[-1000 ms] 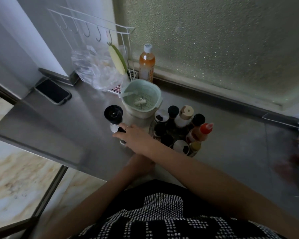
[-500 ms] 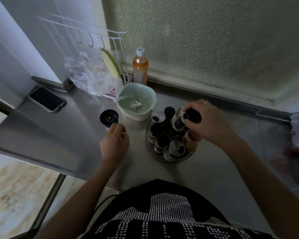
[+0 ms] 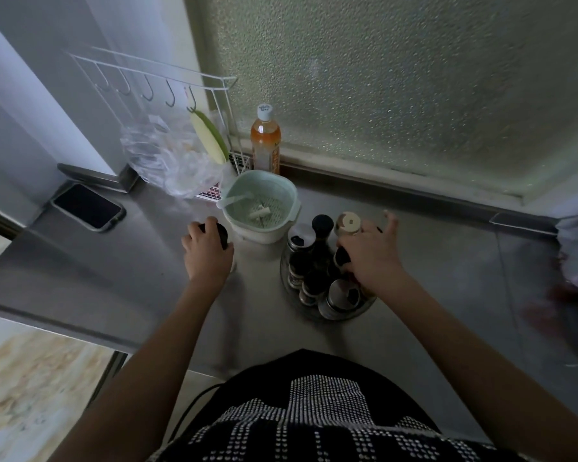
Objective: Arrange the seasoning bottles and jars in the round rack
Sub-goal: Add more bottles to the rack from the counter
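The round metal rack [image 3: 346, 315] stands on the steel counter, right of centre. It holds several bottles and jars: a tall dark bottle [image 3: 322, 225], a beige-lidded jar [image 3: 347, 223], small black-lidded jars [image 3: 296, 242] and a steel-lidded jar [image 3: 340, 294]. My right hand [image 3: 372, 258] reaches into the rack's right side and wraps around a black-capped bottle [image 3: 342, 257], with the index finger lifted. My left hand [image 3: 207, 253] grips a black-topped bottle [image 3: 221, 233] that stands on the counter left of the rack, outside it.
A mint-green strainer bowl [image 3: 282, 195] sits just behind the rack and the left hand. An orange drink bottle [image 3: 265, 141], a wire hook rack [image 3: 147, 75] and a plastic bag [image 3: 167, 161] stand at the back. A phone [image 3: 87, 206] lies far left. The counter edge runs front left.
My left hand has moved forward onto the black-topped bottle and closed on it. My right hand has lowered its black-capped bottle down into the rack's right side.
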Demonstrator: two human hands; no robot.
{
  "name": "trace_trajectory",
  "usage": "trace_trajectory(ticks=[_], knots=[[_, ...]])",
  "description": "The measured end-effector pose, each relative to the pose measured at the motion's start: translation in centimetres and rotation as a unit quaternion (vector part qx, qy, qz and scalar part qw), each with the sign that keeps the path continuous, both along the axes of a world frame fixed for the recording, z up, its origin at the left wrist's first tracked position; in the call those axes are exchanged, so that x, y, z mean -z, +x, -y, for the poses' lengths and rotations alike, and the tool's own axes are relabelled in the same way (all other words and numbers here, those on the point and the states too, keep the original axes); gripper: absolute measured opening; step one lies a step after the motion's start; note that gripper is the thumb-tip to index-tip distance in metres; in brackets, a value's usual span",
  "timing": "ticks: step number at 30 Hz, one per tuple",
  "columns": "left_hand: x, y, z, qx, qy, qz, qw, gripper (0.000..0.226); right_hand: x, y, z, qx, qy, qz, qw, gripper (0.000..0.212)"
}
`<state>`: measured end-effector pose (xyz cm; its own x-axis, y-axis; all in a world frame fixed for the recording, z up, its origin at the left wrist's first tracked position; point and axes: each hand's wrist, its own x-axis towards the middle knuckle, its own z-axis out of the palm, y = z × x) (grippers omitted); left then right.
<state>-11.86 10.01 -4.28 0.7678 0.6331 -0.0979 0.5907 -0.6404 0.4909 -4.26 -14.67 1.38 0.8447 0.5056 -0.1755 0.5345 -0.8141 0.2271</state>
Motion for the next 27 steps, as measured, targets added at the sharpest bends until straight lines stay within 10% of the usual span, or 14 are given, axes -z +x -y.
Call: trace_trajectory(ticks=[6,12,19,23,27], knots=[[-2.6,-1.0,0.9,0.003,0.000,0.103,0.995,0.056,-1.8,-0.3,-0.1,-0.007,0.261,-0.042,0.964,0.043],[-8.3,-0.1,5.8,0.111,0.015,0.233,0.966,0.062,-3.0,-1.8,-4.1,-0.061,0.417,-0.275,0.864,0.075],[-10.1,1.6,9.1,0.204,-0.117,0.306,0.923,0.069,-4.5,-0.5,-2.0,0.023,0.543,-0.157,0.825,0.062],[-7.3,0.4,9.9,0.245,-0.090,0.251,0.932,0.027,-5.3,1.0,0.7,0.073,0.556,-0.109,0.821,0.062],[-3.5,-0.7,10.1,0.423,0.037,0.026,0.905,0.034,-4.5,1.1,1.3,0.079,0.513,-0.132,0.845,0.063]])
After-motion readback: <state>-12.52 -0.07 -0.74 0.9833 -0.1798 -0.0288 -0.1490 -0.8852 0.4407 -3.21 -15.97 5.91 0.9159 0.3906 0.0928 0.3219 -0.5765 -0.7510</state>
